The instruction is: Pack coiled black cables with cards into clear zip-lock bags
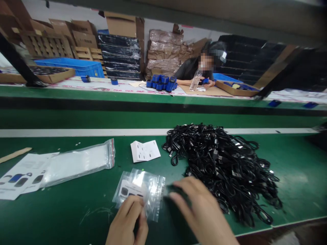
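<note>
Clear zip bags [152, 190] lie overlapped in front of me, a printed card [131, 188] showing through the plastic. My left hand [130, 217] is closed on the lower edge of the bags, thumb and fingers pinched together. Just right of the bag opening is my right hand [200, 207], smeared by motion, with thumb and fingers curled round a blurred dark loop that looks like a black cable [182, 193]. Beside that hand spreads a large heap of coiled black cables [219, 163]. A small stack of folded white leaflets [145, 151] sits behind the bags.
At left are a pack of clear zip bags [79, 163], printed sheets [19, 178] and a wooden stick [15, 154]. Over the green table [63, 211] runs a raised shelf [102, 91] bearing blue devices [162, 83]. A person [190, 69] works behind it.
</note>
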Demonstrator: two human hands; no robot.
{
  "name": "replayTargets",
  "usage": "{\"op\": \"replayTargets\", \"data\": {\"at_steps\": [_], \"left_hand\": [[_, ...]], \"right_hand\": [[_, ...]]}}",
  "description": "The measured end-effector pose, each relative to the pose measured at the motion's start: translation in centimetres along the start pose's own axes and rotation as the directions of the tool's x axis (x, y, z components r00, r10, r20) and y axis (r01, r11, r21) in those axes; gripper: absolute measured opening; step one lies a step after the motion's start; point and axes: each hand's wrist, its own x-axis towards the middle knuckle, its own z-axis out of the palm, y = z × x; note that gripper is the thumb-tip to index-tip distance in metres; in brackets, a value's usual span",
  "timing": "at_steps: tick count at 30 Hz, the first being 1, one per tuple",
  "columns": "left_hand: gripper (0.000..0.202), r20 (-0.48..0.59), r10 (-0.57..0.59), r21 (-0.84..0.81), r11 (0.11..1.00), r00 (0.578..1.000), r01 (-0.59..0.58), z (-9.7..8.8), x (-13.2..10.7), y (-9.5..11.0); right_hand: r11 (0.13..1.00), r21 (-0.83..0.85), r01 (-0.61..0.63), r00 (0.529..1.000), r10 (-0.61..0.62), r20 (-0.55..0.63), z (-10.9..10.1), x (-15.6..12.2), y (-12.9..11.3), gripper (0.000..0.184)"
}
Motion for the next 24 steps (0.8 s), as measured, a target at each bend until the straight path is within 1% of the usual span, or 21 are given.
{"op": "replayTargets", "data": {"at_steps": [1,2,3,4,5,6,7,9,10,12,14,16,18,21,23,24], "left_hand": [[0.017,0.029,0.017,0.007,1.000,0.999,-0.017,-0.2,0.3,0.0],[0.017,0.054,0.036,0.019,0.999,0.998,-0.037,-0.4,0.6,0.0],[0.016,0.079,0.054,0.033,0.998,0.995,-0.057,-0.5,0.9,0.0],[0.016,0.100,0.066,0.049,0.996,0.993,-0.071,-0.6,1.1,0.1],[0.016,0.118,0.069,0.064,0.995,0.991,-0.077,-0.6,1.3,0.1],[0.016,0.130,0.060,0.078,0.994,0.990,-0.070,-0.7,1.4,0.2],[0.016,0.140,0.046,0.091,0.994,0.989,-0.059,-0.7,1.5,0.2],[0.018,0.155,0.031,0.107,0.993,0.987,-0.048,-0.7,1.8,0.3],[0.018,0.160,0.027,0.111,0.993,0.987,-0.045,-0.7,1.9,0.4],[0.019,0.156,0.018,0.122,0.992,0.988,-0.037,-0.7,2.0,0.4],[0.019,0.139,0.010,0.133,0.991,0.990,-0.028,-0.6,2.2,0.5],[0.019,0.118,0.016,0.147,0.989,0.993,-0.033,-0.5,2.2,0.6],[0.019,0.081,0.043,0.156,0.986,0.996,-0.055,-0.4,2.2,0.8],[0.020,0.017,0.088,0.164,0.982,0.996,-0.090,-0.2,2.2,0.8],[0.019,0.007,0.101,0.163,0.982,0.995,-0.100,-0.2,2.2,0.8],[0.019,0.009,0.100,0.162,0.982,0.995,-0.100,-0.1,2.2,0.8]], "right_hand": [[0.979,-0.193,-0.064,0.990,0.037,-0.138,-0.6,-0.1,1.0,0.020],[0.927,-0.357,-0.120,0.974,0.040,-0.222,-0.9,-0.2,2.0,0.023],[0.865,-0.477,-0.154,0.964,0.027,-0.264,-1.1,-0.3,2.8,0.025],[0.812,-0.559,-0.166,0.962,0.010,-0.271,-1.0,-0.3,3.4,0.025],[0.784,-0.602,-0.152,0.967,-0.009,-0.256,-0.9,-0.3,3.8,0.023],[0.781,-0.611,-0.130,0.969,-0.030,-0.245,-0.7,-0.3,4.0,0.019],[0.799,-0.591,-0.110,0.967,-0.052,-0.250,-0.5,-0.4,4.1,0.016],[0.885,-0.462,-0.060,0.949,-0.092,-0.301,-0.1,-0.6,3.8,0.012],[0.934,-0.355,-0.032,0.938,-0.094,-0.333,0.1,-0.7,3.6,0.013],[0.996,-0.091,-0.003,0.932,-0.031,-0.362,0.4,-1.0,3.1,0.017],[0.988,0.154,-0.012,0.949,0.060,-0.310,0.8,-1.1,2.4,0.015],[0.951,0.308,-0.013,0.971,0.085,-0.223,1.3,-1.0,1.7,0.012],[0.930,0.366,0.035,0.987,0.025,-0.156,2.0,-0.9,0.8,0.012],[0.941,0.326,0.093,0.996,-0.091,-0.022,2.9,-0.7,-0.3,0.015],[0.948,0.302,0.101,0.990,-0.126,0.065,3.1,-0.6,-0.8,0.021],[0.950,0.299,0.093,0.988,-0.124,0.087,3.1,-0.6,-1.0,0.021]]}}
